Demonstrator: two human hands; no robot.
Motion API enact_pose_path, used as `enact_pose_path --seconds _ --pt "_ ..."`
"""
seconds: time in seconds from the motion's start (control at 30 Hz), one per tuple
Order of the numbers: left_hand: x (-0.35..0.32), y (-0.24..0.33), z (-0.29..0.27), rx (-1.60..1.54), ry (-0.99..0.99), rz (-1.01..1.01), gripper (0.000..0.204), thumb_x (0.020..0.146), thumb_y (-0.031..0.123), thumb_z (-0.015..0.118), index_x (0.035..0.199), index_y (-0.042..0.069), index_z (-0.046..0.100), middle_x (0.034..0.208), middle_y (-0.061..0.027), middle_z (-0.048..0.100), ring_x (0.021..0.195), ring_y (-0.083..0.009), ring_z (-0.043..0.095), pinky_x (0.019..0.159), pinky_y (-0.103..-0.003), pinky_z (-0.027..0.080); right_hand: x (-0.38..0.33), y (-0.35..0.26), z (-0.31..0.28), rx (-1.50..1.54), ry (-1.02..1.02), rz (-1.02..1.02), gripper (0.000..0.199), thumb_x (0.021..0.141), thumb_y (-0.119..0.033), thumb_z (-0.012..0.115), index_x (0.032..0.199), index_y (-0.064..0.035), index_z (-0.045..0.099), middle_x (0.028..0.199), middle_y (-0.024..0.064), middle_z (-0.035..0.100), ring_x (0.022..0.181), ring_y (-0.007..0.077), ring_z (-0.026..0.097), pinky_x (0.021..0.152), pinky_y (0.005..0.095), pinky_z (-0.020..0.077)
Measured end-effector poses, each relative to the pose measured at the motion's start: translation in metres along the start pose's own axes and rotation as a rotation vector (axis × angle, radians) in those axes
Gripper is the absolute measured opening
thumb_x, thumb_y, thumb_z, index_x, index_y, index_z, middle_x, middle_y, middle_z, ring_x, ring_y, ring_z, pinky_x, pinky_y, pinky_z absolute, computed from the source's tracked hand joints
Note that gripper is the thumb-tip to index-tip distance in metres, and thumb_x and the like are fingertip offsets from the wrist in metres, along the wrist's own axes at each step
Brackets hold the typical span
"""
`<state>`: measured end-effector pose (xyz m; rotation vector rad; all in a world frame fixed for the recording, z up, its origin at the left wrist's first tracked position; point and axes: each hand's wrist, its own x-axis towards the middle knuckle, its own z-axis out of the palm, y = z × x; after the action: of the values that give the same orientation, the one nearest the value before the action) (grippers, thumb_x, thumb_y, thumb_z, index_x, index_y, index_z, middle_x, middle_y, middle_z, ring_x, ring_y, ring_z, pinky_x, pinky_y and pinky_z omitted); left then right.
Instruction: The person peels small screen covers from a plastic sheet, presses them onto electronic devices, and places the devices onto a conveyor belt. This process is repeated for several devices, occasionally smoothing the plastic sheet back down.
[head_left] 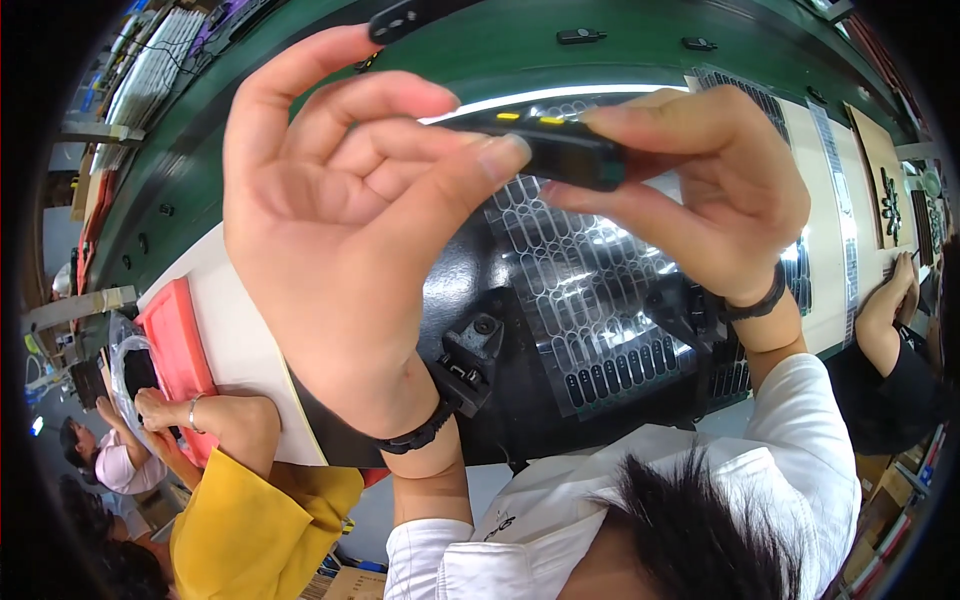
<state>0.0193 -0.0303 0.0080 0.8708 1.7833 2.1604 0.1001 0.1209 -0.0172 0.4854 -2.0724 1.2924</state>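
Observation:
A small black device (pixel 570 155) with two yellow marks along its upper edge is held up close. My right hand (pixel 725 170) pinches its right end between thumb and fingers. My left hand (pixel 335 220) has its thumb pressed against the left part, with the curled fingers behind; that end is partly hidden. On the raised left index fingertip sits a black oval sticker (pixel 402 18) with small dots, cut off by the frame's rim. Below lies a clear sheet (pixel 590 270) of oval cutouts, black oval stickers (pixel 620 372) remaining along its near edge.
Black clip-like fixtures (pixel 475 345) are near my wrists. Beyond runs a green surface (pixel 480 60) with black devices (pixel 582 36) on it. A red tray (pixel 180 335) stands left, beside a co-worker in a yellow top (pixel 240 520). Another person's hand (pixel 900 285) rests at the right.

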Motion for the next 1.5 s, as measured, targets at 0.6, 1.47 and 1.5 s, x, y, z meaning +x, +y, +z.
enact_pose_path --seconds 0.6,1.47,1.5 --pt "0.014 -0.027 -0.013 0.189 -0.048 -0.146 0.032 0.075 0.004 0.058 0.104 -0.004 0.048 0.07 -0.0055 0.057 0.056 -0.0072 0.05 0.05 -0.015 0.037 0.009 0.032 0.003 0.497 -0.081 0.477 0.019 0.077 -0.001 0.053 0.094 0.0037 0.046 0.082 0.0141 0.057 0.07 0.0191 0.06 0.063 0.0258 0.0505" --pt "0.005 -0.008 0.0 0.042 0.16 -0.064 0.005 0.071 0.002 0.06 0.07 -0.001 0.056 0.065 0.0005 0.051 0.06 -0.0051 0.041 0.058 -0.017 0.032 0.032 0.074 0.006 0.222 -0.073 0.371 0.026 0.072 -0.001 0.059 0.096 0.0035 0.05 0.086 0.0087 0.056 0.078 0.013 0.057 0.07 0.0208 0.0471" --pt "0.005 -0.009 0.002 0.042 0.16 -0.067 0.005 0.071 0.002 0.06 0.07 -0.001 0.056 0.065 0.0005 0.051 0.06 -0.0051 0.041 0.058 -0.017 0.032 0.028 0.06 0.007 0.223 -0.073 0.374 0.026 0.072 -0.001 0.059 0.096 0.0035 0.05 0.086 0.0087 0.056 0.078 0.013 0.057 0.07 0.0208 0.0471"
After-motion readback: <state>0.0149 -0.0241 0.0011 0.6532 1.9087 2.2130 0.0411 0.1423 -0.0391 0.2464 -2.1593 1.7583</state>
